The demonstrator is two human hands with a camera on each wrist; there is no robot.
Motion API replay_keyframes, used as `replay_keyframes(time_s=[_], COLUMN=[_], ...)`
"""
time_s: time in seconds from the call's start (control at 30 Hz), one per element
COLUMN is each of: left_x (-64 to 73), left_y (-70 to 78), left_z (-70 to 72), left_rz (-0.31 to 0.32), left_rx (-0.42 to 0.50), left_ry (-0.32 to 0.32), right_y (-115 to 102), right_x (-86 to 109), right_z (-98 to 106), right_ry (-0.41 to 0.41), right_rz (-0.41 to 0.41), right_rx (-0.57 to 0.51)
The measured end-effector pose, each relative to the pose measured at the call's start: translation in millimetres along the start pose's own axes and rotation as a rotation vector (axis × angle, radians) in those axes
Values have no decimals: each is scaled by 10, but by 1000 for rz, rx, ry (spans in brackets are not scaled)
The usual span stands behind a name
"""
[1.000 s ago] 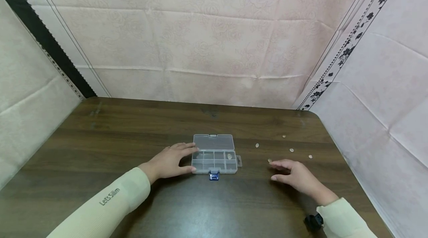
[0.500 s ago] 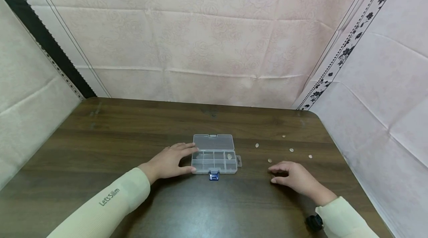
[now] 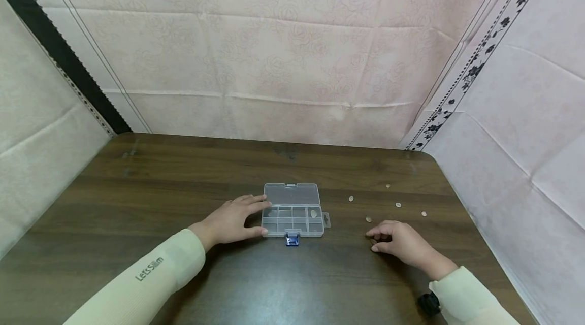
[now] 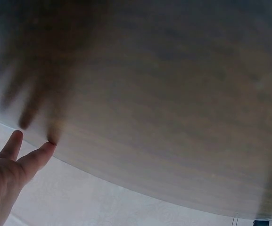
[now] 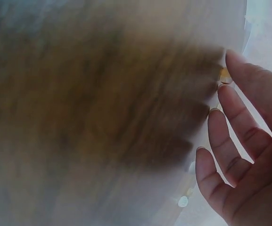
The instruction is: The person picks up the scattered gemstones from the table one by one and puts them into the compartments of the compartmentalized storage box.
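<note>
A clear plastic compartment box point(image 3: 292, 227) lies on the table with its lid point(image 3: 292, 193) folded back and a blue latch point(image 3: 292, 240) at the front. A pale disc point(image 3: 314, 214) shows in its upper right compartment. My left hand point(image 3: 235, 219) rests at the box's left side, fingers extended, index fingertip and thumb at its edge. My right hand point(image 3: 401, 244) is low over the table right of the box. Between its thumb and index fingertips it pinches a small round disc point(image 5: 224, 74). Another disc point(image 3: 368, 219) lies just beyond those fingers.
More small pale discs lie scattered at the right, among them a disc point(image 3: 351, 198) nearer the box and a disc point(image 3: 424, 214) farthest right. Patterned pale cloth point(image 3: 292, 71) hangs behind and on both sides of the brown table point(image 3: 183, 162).
My right hand has drawn slightly back from the disc beyond its fingers, and its fingers have curled in, with a disc now showing between thumb and index finger. Left hand and box stay put.
</note>
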State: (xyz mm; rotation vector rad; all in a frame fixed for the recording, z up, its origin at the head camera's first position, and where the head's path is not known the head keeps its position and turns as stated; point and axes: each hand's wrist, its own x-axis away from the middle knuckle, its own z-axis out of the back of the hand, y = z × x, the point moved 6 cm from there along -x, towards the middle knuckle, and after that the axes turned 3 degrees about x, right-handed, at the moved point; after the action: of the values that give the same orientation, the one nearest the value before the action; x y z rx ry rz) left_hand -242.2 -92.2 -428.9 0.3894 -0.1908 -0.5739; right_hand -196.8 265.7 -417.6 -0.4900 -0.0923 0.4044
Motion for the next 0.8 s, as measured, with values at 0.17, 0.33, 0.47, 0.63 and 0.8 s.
replay_keyframes(time_s=[0.17,0.33,0.47,0.63,0.8], left_x=[1,1,2,1,-2], left_y=[5,3,7,3,-2], left_z=[1,3,5,0,-6], left_rz=[2,10,11,12,13], left_rx=[1,-2,-4,-1,2], left_ry=[-1,-4,-5,-5,-3], right_y=[-27,-37,-42,-60,-76], right_x=[3,-10,-22,-27,-26], right_z=[2,-2,-6,-6,-1], right_ry=[11,18,14,7,20], right_rz=[40,71,74,74,68], right_rx=[11,12,16,17,34])
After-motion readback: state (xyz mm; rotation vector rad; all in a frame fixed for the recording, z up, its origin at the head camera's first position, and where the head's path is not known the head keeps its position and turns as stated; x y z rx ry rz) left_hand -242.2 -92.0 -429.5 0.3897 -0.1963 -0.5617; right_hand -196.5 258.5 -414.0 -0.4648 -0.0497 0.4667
